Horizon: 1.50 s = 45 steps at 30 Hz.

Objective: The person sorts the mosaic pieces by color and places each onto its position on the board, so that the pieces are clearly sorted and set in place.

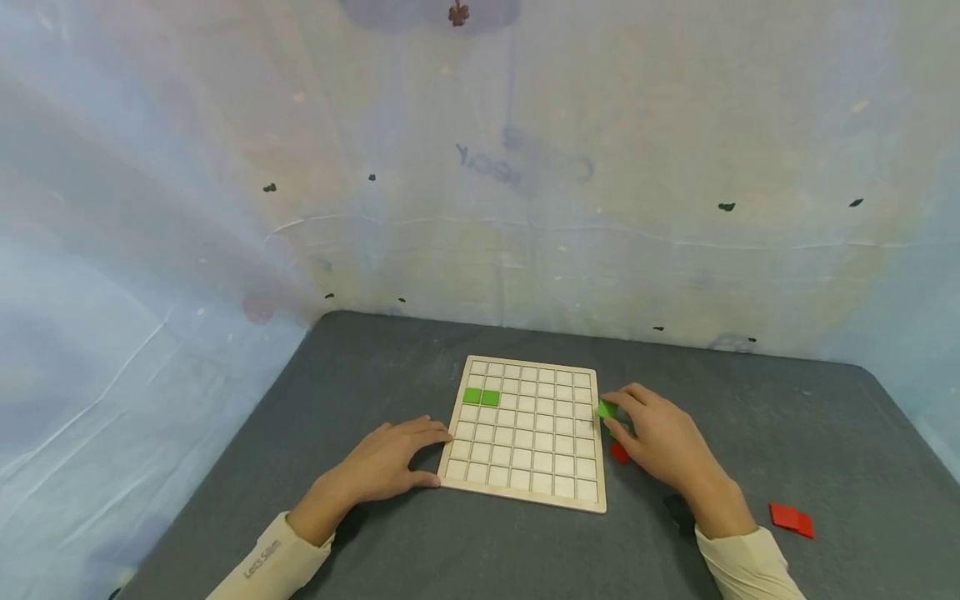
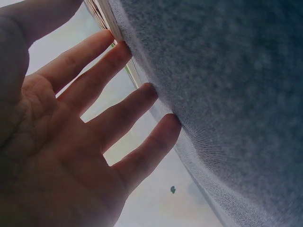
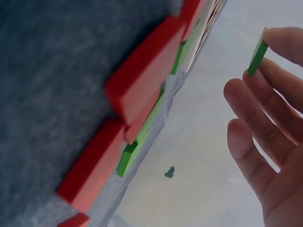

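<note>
A thin, flat, straight-edged green tile [image 1: 607,409] was pinched in the right hand [image 1: 663,437] beside the right edge of the pale gridded board [image 1: 525,497]. The board's left edge was touched by the left hand [image 1: 393,458], fingers apart. Two green squares [image 1: 490,398] were seated far left.

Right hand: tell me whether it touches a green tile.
Touching: the right wrist view shows the right hand pinching a green tile between thumb and fingertip.

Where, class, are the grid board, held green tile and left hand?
Grid board [image 1: 522,438], head view: bare square near middle.
Held green tile [image 3: 257,57], right wrist view: visible side.
Left hand [image 1: 387,460], head view: back of hand.
</note>
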Tool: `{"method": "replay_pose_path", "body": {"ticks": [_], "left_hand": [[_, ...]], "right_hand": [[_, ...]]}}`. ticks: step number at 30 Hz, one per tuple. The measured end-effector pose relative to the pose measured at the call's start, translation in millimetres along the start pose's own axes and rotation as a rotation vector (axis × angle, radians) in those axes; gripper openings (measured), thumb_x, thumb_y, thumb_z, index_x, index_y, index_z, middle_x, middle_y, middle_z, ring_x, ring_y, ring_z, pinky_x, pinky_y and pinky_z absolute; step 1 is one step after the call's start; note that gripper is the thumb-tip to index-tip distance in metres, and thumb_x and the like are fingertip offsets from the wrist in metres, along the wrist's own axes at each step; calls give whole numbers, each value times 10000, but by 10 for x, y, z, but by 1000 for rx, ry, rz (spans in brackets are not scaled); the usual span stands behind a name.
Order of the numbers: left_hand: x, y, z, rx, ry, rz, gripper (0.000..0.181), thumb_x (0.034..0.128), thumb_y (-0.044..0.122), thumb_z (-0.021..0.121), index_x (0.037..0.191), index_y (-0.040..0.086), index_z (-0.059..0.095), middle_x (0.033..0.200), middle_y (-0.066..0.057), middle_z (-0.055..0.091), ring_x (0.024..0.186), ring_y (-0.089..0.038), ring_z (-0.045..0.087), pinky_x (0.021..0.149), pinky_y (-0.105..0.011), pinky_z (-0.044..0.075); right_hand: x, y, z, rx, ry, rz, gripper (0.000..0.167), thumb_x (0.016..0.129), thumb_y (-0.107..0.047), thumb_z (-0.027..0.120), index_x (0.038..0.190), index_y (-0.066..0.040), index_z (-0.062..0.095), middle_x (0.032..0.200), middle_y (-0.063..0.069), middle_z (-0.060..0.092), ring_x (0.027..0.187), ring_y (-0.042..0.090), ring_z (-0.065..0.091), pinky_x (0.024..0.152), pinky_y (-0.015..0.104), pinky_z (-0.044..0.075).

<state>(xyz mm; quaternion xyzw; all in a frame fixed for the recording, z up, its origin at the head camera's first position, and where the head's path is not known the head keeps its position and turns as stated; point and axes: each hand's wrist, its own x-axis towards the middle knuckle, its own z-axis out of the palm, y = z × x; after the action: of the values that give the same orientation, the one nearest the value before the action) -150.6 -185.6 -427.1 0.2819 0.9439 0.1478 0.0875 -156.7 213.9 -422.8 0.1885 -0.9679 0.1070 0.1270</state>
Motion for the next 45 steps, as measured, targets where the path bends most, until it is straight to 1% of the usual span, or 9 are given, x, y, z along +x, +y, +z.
{"method": "replay_pose_path", "body": {"ticks": [8, 12, 17, 23, 28, 33, 37, 41, 45], "left_hand": [[7, 2, -1, 6, 0, -6, 627, 851, 463, 753, 1412, 247, 573, 1485, 12, 532, 1440, -303, 430, 1048, -641, 403], [5, 4, -6, 5, 2, -7, 628, 851, 463, 752, 1413, 247, 572, 1488, 11, 529, 1440, -304, 429, 1047, -635, 407], [7, 7, -14, -3, 6, -5, 623, 850, 456, 755, 1408, 244, 577, 1485, 12, 532, 1442, -306, 427, 1049, -643, 401], [8, 14, -25, -12, 7, 4, 615, 850, 448, 757, 1401, 236, 584, 1480, 6, 537, 1441, -315, 427, 1050, -664, 390], [12, 17, -29, -7, 6, 11, 613, 850, 450, 755, 1400, 243, 583, 1484, 11, 533, 1442, -311, 426, 1047, -657, 397], [21, 16, -23, 0, 9, 12, 614, 849, 457, 754, 1400, 249, 582, 1484, 16, 534, 1442, -311, 425, 1046, -655, 399], [22, 9, -8, 0, 11, 11, 617, 846, 457, 757, 1400, 251, 582, 1480, 18, 537, 1441, -312, 427, 1045, -659, 398], [9, -4, 9, -1, 5, 8, 619, 844, 456, 759, 1400, 245, 584, 1479, 12, 539, 1438, -314, 431, 1042, -667, 397], [0, -15, 21, 0, 8, 4, 620, 845, 452, 760, 1402, 245, 582, 1480, 11, 538, 1436, -310, 434, 1040, -673, 395]], "right_hand": [[71, -85, -41, 0, 0, -34, 391, 915, -303, 733, 1259, -126, 668, 1185, 50, 646, 924, 202, 669, 729, 409, 560], [111, -118, -48, -2, 7, -53, 389, 914, -296, 737, 1253, -119, 668, 1190, 54, 648, 938, 211, 674, 743, 416, 564], [157, -153, -46, -5, 16, -82, 385, 913, -304, 737, 1247, -123, 670, 1173, 56, 651, 923, 199, 670, 735, 407, 560], [199, -205, -41, -5, 12, -84, 375, 914, -288, 736, 1242, -117, 673, 1166, 67, 651, 926, 214, 673, 741, 418, 562], [244, -252, -30, -2, 17, -105, 364, 922, -296, 727, 1235, -118, 673, 1155, 45, 647, 898, 177, 658, 732, 388, 552], [310, -304, -34, 20, 26, -129, 356, 927, -293, 722, 1238, -129, 671, 1190, 31, 649, 941, 177, 675, 746, 384, 564], [335, -334, -3, 30, 5, -125, 355, 927, -288, 722, 1242, -132, 672, 1198, 33, 650, 944, 187, 683, 748, 391, 570], [345, -354, 38, 28, -14, -130, 360, 922, -280, 727, 1240, -121, 674, 1190, 51, 656, 1006, 233, 692, 786, 421, 581], [381, -379, 49, 30, -15, -135, 354, 928, -283, 720, 1241, -126, 676, 1185, 50, 656, 1004, 219, 688, 789, 413, 580]]}}
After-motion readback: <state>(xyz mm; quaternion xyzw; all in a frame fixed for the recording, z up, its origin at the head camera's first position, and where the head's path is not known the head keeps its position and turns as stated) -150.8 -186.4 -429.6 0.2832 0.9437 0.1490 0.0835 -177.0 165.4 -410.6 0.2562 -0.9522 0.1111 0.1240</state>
